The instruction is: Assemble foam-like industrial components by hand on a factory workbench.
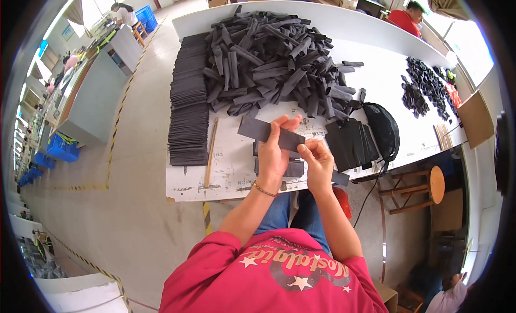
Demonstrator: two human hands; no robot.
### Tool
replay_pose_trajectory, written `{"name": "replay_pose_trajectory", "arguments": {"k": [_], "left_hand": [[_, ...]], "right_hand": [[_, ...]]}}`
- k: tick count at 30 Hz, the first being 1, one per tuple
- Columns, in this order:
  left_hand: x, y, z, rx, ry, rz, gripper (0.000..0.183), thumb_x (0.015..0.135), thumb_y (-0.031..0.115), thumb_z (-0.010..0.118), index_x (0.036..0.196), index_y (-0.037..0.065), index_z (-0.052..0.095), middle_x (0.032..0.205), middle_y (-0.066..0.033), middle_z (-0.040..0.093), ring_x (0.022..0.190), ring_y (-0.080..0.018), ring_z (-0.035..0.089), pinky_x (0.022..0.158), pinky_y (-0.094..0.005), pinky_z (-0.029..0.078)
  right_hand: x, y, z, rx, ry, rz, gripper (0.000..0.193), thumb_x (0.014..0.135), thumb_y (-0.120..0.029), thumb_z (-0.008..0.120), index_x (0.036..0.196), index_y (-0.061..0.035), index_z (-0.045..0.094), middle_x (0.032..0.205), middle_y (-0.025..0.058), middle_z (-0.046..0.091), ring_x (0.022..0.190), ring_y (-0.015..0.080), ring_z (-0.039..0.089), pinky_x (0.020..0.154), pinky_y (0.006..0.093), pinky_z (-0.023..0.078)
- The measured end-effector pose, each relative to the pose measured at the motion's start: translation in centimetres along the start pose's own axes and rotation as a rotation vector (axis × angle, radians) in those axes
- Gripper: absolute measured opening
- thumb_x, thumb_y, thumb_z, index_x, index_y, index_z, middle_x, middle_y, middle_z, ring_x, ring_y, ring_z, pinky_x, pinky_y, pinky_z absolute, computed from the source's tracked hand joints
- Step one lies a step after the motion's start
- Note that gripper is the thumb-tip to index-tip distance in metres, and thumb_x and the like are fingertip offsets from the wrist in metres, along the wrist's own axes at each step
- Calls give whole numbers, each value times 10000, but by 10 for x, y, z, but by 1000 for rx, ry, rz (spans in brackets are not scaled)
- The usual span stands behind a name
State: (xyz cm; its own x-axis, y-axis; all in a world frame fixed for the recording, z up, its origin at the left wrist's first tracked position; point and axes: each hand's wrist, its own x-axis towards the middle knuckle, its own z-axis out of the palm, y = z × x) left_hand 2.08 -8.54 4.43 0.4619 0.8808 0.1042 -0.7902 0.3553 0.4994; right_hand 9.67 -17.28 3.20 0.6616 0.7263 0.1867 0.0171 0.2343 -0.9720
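Note:
Above the front part of the white table, my left hand (275, 157) holds a flat dark grey strip (255, 129) of what looks like fabric, its fingers wrapped over the middle. My right hand (318, 161) pinches the strip's right end between thumb and fingers. Under my hands lie more dark flat pieces (293, 169), partly hidden. Another dark piece (339, 178) shows beside my right wrist; I cannot tell whether it is touched. Beyond my hands rises a large heap of rolled or folded dark tubes (269, 60).
A long row of stacked dark pieces (188, 103) lines the table's left side, beside a wooden stick (212, 151). To the right are flat dark sheets (349, 143) and a black mesh-covered object (382, 131). A wooden stool (436, 185) stands right of the table. Other people sit farther off.

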Motion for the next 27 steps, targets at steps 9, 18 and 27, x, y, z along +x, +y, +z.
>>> {"name": "replay_pose_trajectory", "arguments": {"k": [9,18,27], "left_hand": [[-7,8,-7,-5,46,-86,355,981,282,554,1121,-43,574,1010,-193,678,1074,-336,626,979,-426,490],[0,34,-48,100,277,22,236,943,148,616,1056,-58,598,968,-202,682,903,-345,678,830,-448,559],[53,68,-144,537,466,310,185,942,74,583,1079,-46,615,922,-140,683,816,-214,676,734,-304,563]], "right_hand": [[4,-16,-2,-11,-45,46,124,870,-101,699,902,9,649,801,3,593,708,79,531,672,226,422],[10,-4,-8,59,-78,166,111,854,-90,708,816,8,673,732,-9,621,694,55,518,669,212,402],[-13,69,-35,-856,-97,22,278,805,-237,758,964,-22,682,817,94,634,697,192,581,654,327,470]]}}
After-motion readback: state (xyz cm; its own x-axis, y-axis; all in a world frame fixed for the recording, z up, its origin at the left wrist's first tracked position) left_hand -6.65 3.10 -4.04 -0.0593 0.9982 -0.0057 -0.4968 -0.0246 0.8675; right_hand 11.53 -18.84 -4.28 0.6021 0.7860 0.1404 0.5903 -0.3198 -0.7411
